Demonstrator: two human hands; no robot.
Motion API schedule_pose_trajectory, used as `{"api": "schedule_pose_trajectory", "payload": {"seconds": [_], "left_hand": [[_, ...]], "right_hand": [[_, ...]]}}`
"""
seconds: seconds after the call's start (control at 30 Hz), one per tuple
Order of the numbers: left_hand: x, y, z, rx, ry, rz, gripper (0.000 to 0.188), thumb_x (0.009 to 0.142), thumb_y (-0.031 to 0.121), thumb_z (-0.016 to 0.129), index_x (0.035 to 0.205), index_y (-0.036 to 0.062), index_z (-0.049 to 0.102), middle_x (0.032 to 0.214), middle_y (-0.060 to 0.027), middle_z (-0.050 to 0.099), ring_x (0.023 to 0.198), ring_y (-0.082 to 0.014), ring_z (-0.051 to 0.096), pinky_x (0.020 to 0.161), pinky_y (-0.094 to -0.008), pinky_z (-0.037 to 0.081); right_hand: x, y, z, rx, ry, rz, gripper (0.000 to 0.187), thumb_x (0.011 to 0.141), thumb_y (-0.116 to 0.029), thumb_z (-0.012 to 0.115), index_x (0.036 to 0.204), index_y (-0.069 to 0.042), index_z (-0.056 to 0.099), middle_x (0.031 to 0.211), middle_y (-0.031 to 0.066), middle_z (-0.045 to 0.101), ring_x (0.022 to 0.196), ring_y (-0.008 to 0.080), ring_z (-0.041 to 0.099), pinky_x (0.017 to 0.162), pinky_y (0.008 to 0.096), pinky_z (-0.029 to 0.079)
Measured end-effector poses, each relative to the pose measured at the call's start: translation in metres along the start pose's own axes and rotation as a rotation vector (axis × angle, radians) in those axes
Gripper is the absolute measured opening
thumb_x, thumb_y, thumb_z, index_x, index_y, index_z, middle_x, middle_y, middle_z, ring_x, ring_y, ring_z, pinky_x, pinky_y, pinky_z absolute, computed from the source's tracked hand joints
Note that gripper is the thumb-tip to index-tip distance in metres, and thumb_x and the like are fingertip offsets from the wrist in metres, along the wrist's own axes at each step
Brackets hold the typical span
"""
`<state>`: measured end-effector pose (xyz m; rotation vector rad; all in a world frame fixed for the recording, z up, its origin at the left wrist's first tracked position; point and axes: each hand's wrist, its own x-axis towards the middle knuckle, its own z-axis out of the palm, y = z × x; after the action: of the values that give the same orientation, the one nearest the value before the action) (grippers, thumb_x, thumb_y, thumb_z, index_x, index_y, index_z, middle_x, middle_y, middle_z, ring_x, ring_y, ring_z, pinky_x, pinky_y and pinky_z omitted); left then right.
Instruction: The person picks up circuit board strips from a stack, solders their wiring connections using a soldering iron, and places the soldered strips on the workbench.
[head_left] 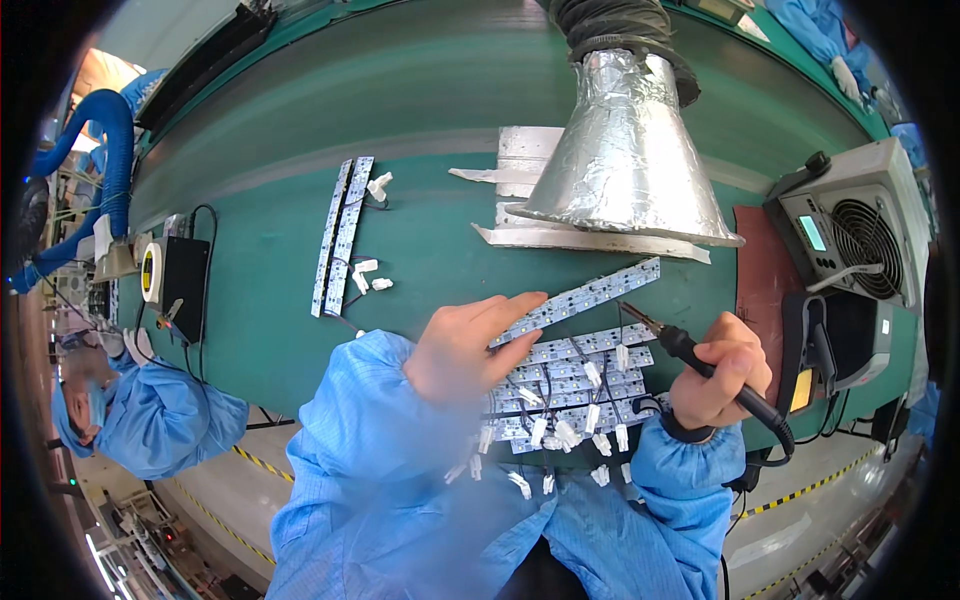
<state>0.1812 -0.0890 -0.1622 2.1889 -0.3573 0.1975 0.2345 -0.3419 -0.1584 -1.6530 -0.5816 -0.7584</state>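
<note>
My left hand pinches one end of an LED strip board, a narrow white bar tilted up toward the right. My right hand is closed around the handle of a soldering iron. The iron's metal tip points up and left, close to the strip's right part; whether they touch I cannot tell. Just below lies a stack of more LED strip boards with dark wires and white plug connectors, some hanging past the bench's near edge. Two LED strips lie side by side farther left, with connectors beside them.
A foil-covered extraction hood hangs over white trays at the back. On the right stand a grey fan unit and an iron holder. A black box sits left. A co-worker in blue is beyond it.
</note>
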Motion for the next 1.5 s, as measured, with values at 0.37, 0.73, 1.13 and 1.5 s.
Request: {"api": "schedule_pose_trajectory", "payload": {"seconds": [0.37,0.73,1.13,1.5], "left_hand": [[0.002,0.002,-0.001,0.015,0.0,-0.004,0.035,0.079,0.003,0.076,0.113,-0.0021,0.067,0.083,-0.0164,0.067,0.067,-0.0293,0.066,0.06,-0.0353,0.052],[0.001,0.003,-0.001,0.015,-0.015,-0.026,0.035,0.08,0.004,0.075,0.113,-0.0019,0.067,0.082,-0.016,0.067,0.067,-0.0292,0.066,0.061,-0.0351,0.052],[0.001,0.001,0.0,0.009,-0.028,-0.051,0.035,0.08,0.004,0.075,0.114,-0.0022,0.067,0.086,-0.0169,0.069,0.07,-0.029,0.067,0.063,-0.0344,0.054],[0.001,0.01,0.0,0.044,-0.055,-0.197,0.036,0.08,0.005,0.076,0.114,-0.0005,0.068,0.09,-0.0184,0.071,0.073,-0.0292,0.069,0.065,-0.0339,0.054]], "right_hand": [[0.001,-0.002,0.005,-0.028,-0.006,0.065,0.036,0.097,-0.02,0.045,0.067,0.0,0.048,0.058,0.0083,0.047,0.047,0.0144,0.038,0.046,0.0312,0.027],[0.002,0.0,0.007,0.011,0.007,0.048,0.035,0.097,-0.016,0.046,0.066,0.001,0.048,0.057,0.0088,0.048,0.047,0.0145,0.039,0.045,0.031,0.028],[0.001,0.008,0.001,-0.024,0.373,0.139,0.04,0.097,-0.018,0.043,0.061,-0.003,0.039,0.055,0.0069,0.04,0.054,0.016,0.037,0.054,0.0314,0.033],[0.012,0.029,-0.018,-0.117,0.318,0.214,0.042,0.097,-0.019,0.049,0.061,0.004,0.052,0.055,0.0083,0.051,0.055,0.0154,0.048,0.057,0.0302,0.04]]}}
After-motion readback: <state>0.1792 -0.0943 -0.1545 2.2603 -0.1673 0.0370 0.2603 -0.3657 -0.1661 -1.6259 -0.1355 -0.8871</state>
